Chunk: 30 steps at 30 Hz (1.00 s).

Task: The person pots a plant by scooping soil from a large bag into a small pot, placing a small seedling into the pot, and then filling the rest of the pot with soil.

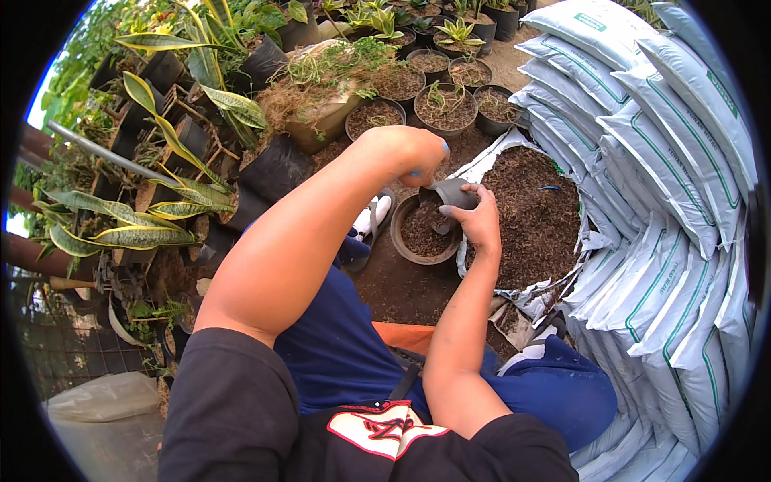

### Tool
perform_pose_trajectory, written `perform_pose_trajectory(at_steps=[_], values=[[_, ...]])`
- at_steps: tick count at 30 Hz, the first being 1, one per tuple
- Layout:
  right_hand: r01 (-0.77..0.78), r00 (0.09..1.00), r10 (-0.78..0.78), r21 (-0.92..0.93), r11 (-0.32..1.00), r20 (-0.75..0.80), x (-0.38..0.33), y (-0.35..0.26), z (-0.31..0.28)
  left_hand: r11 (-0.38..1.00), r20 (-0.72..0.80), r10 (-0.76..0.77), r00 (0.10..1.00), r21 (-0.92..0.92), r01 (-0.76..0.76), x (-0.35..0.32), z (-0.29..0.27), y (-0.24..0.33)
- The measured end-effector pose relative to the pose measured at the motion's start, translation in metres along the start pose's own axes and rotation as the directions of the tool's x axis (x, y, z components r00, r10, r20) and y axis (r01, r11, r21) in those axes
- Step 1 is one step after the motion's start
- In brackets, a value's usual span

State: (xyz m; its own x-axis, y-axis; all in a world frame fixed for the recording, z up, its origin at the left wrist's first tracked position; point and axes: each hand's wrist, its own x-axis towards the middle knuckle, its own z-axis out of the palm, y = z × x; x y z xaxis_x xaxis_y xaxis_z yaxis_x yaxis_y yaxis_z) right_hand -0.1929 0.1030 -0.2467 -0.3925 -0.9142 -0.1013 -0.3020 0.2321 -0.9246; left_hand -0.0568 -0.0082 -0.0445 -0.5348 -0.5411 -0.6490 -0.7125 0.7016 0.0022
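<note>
Outdoors among potted plants, both hands point(450, 189) grip a grey scoop point(451, 193) over a soil-filled pot point(404, 238).

A plant nursery: rows of soil-filled pots point(444, 108), stacked white sacks point(666, 161).

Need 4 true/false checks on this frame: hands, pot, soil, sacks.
1. The right hand holds a small grey scoop over the round pot. True.
2. The pot is empty. False: it holds dark soil.
3. The left hand is a closed fist above the pot. True.
4. The white sacks are stacked on the person's left. False: they are on the right, beside the open sack of soil.
</note>
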Motion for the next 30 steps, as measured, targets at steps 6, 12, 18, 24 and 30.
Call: perform_pose_trajectory(at_steps=[6, 12, 18, 24, 30], values=[[0.113, 0.988, -0.114, 0.017, 0.993, 0.109, 0.006, 0.007, 0.004, 0.989, -0.083, 0.093, 0.992, -0.111, -0.102, -0.006, 0.002, -0.002], [0.181, 0.974, -0.181, 0.011, 0.983, 0.135, 0.008, 0.007, 0.009, 0.995, 0.039, 0.081, 0.996, -0.062, -0.078, -0.013, -0.006, 0.006], [0.154, 0.983, -0.158, 0.055, 0.987, 0.088, 0.010, 0.008, 0.012, 0.990, 0.046, 0.097, 0.994, -0.105, -0.092, -0.012, -0.006, 0.006], [0.205, 0.978, -0.206, 0.026, 0.978, 0.017, 0.010, 0.009, 0.019, 0.992, 0.033, 0.100, 0.994, -0.078, -0.097, -0.006, -0.005, 0.005], [0.190, 0.982, -0.188, -0.089, 0.978, 0.032, 0.010, 0.012, 0.005, 0.991, -0.035, 0.096, 0.995, -0.088, -0.099, -0.005, 0.002, 0.000]])
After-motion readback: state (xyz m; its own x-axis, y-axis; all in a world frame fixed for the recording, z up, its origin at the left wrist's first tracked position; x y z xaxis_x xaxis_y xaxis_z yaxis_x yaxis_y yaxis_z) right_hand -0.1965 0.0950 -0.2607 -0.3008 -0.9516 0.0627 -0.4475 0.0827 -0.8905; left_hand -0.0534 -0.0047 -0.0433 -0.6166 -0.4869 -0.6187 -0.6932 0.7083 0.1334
